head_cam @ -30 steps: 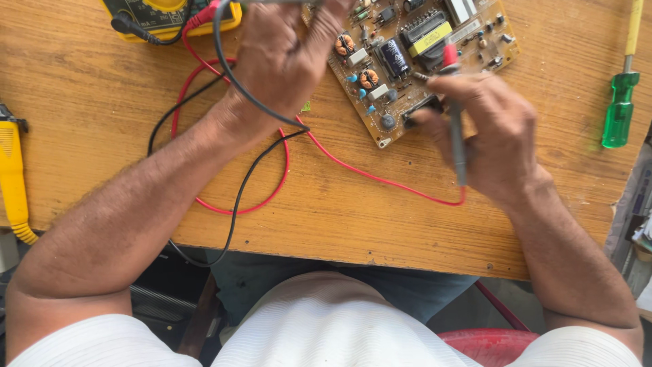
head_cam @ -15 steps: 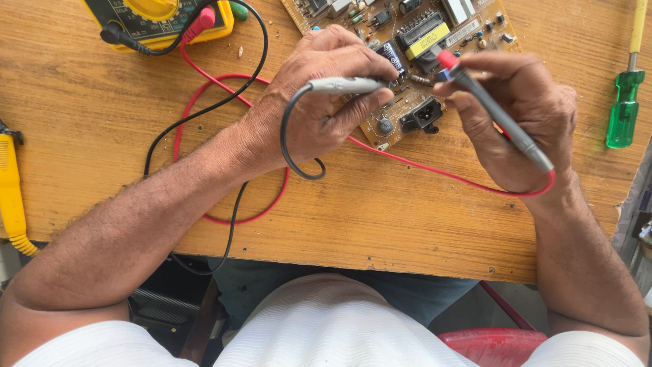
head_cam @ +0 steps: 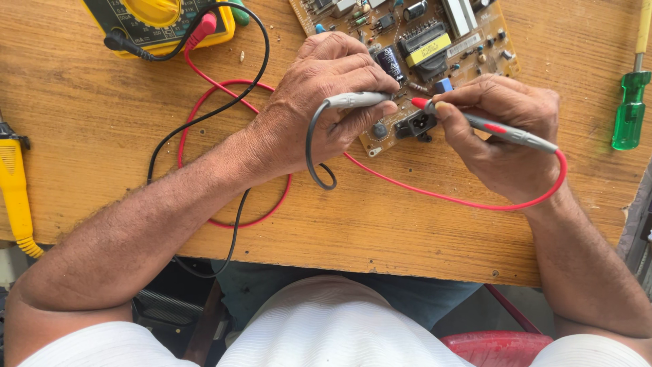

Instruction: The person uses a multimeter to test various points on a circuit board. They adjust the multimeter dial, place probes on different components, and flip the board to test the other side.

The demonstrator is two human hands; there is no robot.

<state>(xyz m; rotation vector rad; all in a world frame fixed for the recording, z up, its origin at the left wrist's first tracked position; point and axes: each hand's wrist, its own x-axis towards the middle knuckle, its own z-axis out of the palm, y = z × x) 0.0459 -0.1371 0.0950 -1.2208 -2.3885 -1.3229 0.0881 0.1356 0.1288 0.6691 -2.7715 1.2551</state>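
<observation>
A tan circuit board point(head_cam: 468, 34) with several components lies at the top middle of the wooden table point(head_cam: 81, 136). My left hand point(head_cam: 326, 102) grips a grey probe point(head_cam: 356, 100) with a black lead, its tip pointing right at the board's near edge. My right hand point(head_cam: 506, 139) holds a grey probe with a red tip point(head_cam: 489, 126), pointed left toward the black socket point(head_cam: 418, 124) on the board. The two probe tips sit close together. A red lead point(head_cam: 435, 194) loops under my right wrist. Both leads run to a yellow multimeter point(head_cam: 159, 20) at the top left.
A green-handled screwdriver point(head_cam: 630, 109) lies at the right edge of the table. A yellow tool with a coiled cord point(head_cam: 15, 187) sits at the left edge. Red and black leads loop across the table's middle left. A red stool point(head_cam: 502, 348) shows below.
My left hand came down from over the board with the black-lead probe and now points it right. My right hand turned the red probe to point left at the socket.
</observation>
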